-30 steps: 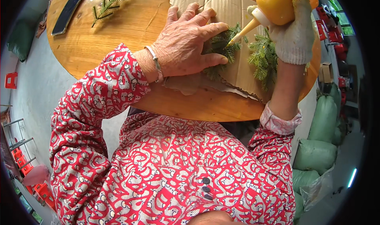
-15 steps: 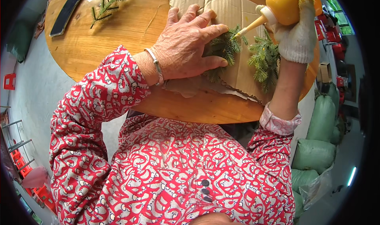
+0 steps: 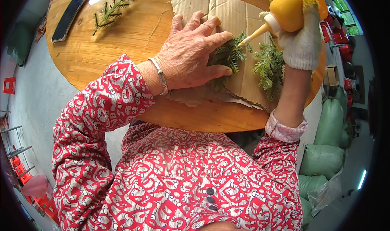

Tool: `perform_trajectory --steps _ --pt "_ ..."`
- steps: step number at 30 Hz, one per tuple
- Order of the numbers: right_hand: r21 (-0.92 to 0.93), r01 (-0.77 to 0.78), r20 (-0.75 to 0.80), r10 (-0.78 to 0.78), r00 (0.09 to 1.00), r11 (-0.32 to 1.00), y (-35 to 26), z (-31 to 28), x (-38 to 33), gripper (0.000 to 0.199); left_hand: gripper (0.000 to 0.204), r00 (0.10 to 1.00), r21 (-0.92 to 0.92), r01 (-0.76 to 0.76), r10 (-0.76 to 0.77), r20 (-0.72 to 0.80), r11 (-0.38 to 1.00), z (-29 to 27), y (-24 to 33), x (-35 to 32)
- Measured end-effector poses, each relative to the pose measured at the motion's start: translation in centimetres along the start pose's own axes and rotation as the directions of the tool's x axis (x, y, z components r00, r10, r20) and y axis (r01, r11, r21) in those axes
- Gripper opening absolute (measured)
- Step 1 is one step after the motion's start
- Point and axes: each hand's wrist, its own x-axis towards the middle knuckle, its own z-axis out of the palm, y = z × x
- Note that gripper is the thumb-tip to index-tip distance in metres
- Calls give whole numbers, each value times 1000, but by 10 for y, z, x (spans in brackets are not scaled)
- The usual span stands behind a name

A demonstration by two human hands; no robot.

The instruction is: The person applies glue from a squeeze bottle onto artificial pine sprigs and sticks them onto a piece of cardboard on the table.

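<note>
My bare left hand (image 3: 193, 54) lies with fingers spread over a green fir sprig (image 3: 231, 59), pressing it on a torn piece of corrugated cardboard (image 3: 243, 84). Part of the sprig is hidden beneath my thumb and palm. In my right hand (image 3: 302, 44), which wears a whitish knit glove with yellow stains, is a yellow squeeze bottle (image 3: 288, 9), tilted down to the left. Its nozzle tip is at the sprig's upper end, close to my left index finger; whether it touches cannot be told. A second fir sprig (image 3: 268, 66) rests on the cardboard below my right hand.
The cardboard is on a round wooden table (image 3: 113, 58). At the table's far left lie a long fir twig (image 3: 111, 11) and a dark curved strip (image 3: 70, 17). Stuffed green sacks (image 3: 323, 160) stand on the floor at the right. A small cardboard box (image 3: 331, 75) is behind them.
The bottle's nozzle has shifted slightly left and down along the sprig, toward my left fingers. My left hand keeps its place on the sprig. The whole view has dropped a little.
</note>
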Motion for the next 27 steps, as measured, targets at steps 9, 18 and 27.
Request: perform_trajectory --steps 9,18,27 --pt "14 -48 -21 49 999 999 -3 -7 9 45 59 998 -9 -23 23 -63 1000 2 0 4" --pt "-55 7 16 -6 1000 998 -9 -39 28 53 60 999 -26 -22 21 -50 999 0 1 9" --pt "-92 31 18 -29 999 995 -11 -57 38 62 61 999 -35 -20 19 -28 999 -2 2 13"
